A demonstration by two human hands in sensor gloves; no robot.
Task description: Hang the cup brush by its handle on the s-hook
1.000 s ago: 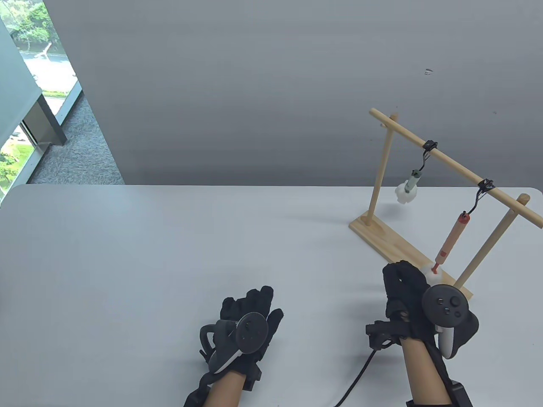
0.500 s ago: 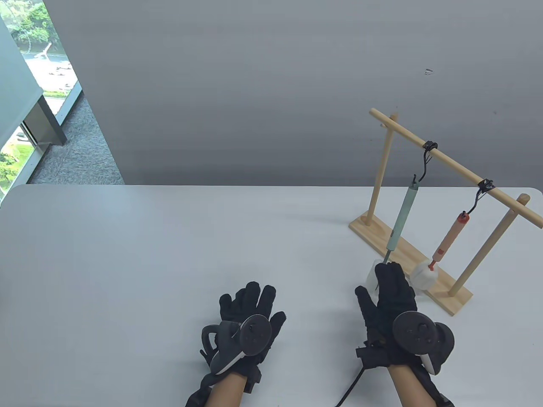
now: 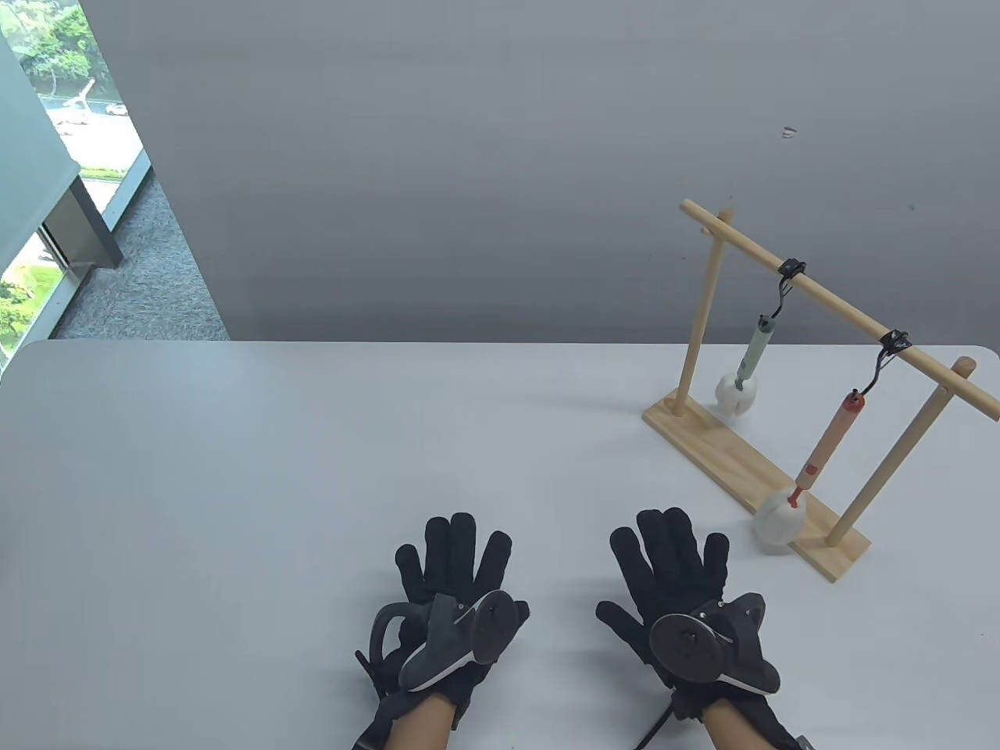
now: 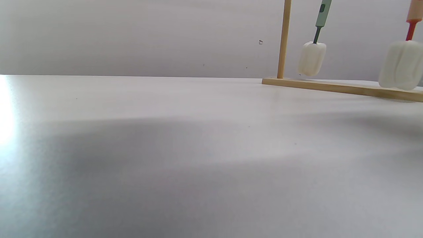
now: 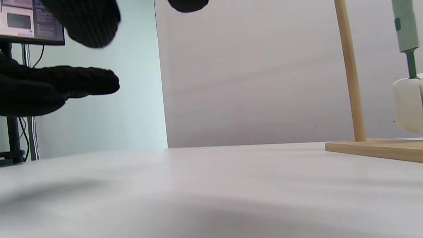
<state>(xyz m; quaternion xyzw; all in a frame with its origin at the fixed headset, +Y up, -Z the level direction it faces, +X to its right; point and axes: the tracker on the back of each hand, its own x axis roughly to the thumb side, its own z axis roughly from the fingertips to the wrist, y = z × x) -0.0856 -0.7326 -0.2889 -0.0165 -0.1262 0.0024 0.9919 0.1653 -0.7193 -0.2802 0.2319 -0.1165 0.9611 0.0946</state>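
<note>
Since a second ago the right hand (image 3: 676, 582) has pulled off the rack and back to the desk's near edge, and the green brush (image 3: 746, 367) has swung out and back on its hook.

Table view: both hands lie flat, palms down, fingers spread, holding nothing. Left hand (image 3: 453, 582) sits just beside the right one, both well apart from the rack (image 3: 754, 461) at the desk's right side. Green brush hangs from the far s-hook (image 3: 783, 293) on the top bar, tilted, white sponge head low near the far end of the base. Orange brush (image 3: 828, 441) hangs from the near s-hook (image 3: 881, 363), its head beside the near post.

Left wrist view: no fingers visible. Desk (image 4: 165, 148) surface, rack base, far post, green brush head (image 4: 311, 58) clear of the base, orange brush head (image 4: 401, 64) at the right edge. Slight blur on both, can't tell if either is swinging.

Right wrist view: gloved fingers (image 5: 86, 82) at the top left, stretched out and apart, gripping nothing. Post and part of the green handle at right, monitor (image 5: 31, 21) in the left background.

My read: both handles hooked, hands released and parked. Task looks done; only risk is a brush swinging off its hook, and neither looks close to that.
</note>
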